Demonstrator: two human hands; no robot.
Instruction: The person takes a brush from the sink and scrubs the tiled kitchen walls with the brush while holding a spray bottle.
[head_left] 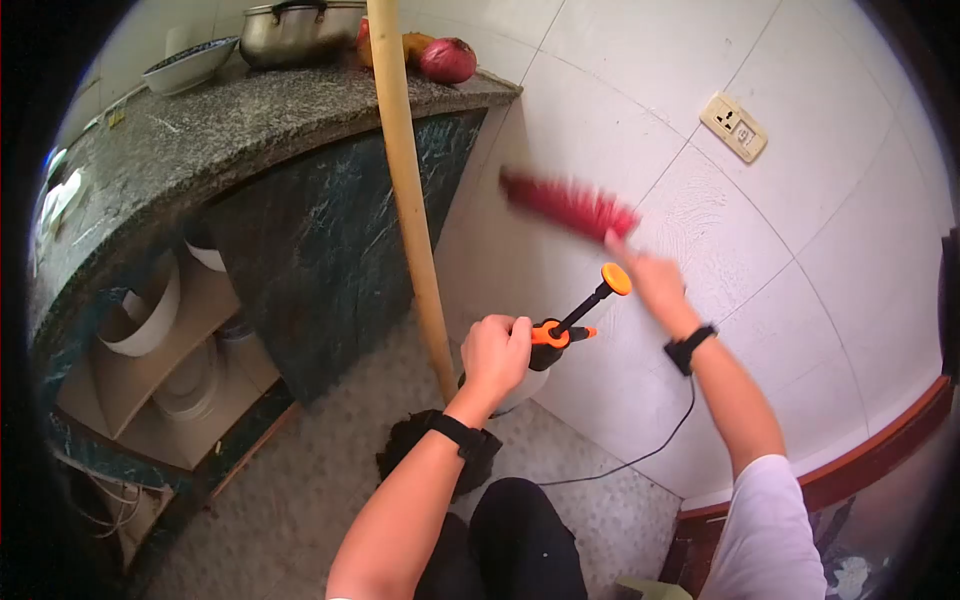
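White tiles covered the wall (pixel 840 200) on the right of my feed, with a socket (pixel 734 127) set into them. Along the left, a stone tabletop (pixel 200 140) carried a bowl (pixel 190 68), a pot (pixel 300 35) and an onion (pixel 448 61) near its corner; below, dishes (pixel 150 315) sat on open shelves beside a dark green panel (pixel 300 250). Nearest to getting in my way was a wooden pole (pixel 405 180), which slanted down past the tabletop's edge and behind my left hand. A thin cable (pixel 640 462) trailed from the right wristband (pixel 691 350) across the floor (pixel 330 440).

My left hand (pixel 497 355) had its fingers curled around the dark top of the sprayer (pixel 552 334), low in front of the wall, with the orange knob of its pump raised. I couldn't tell whether its bottle touched the floor. My right hand (pixel 655 285) had hold of the red brush (pixel 570 205) by its near end, above the sprayer, one finger stretched along it and the others folded in. Blur hid whether the bristles met the tiles.
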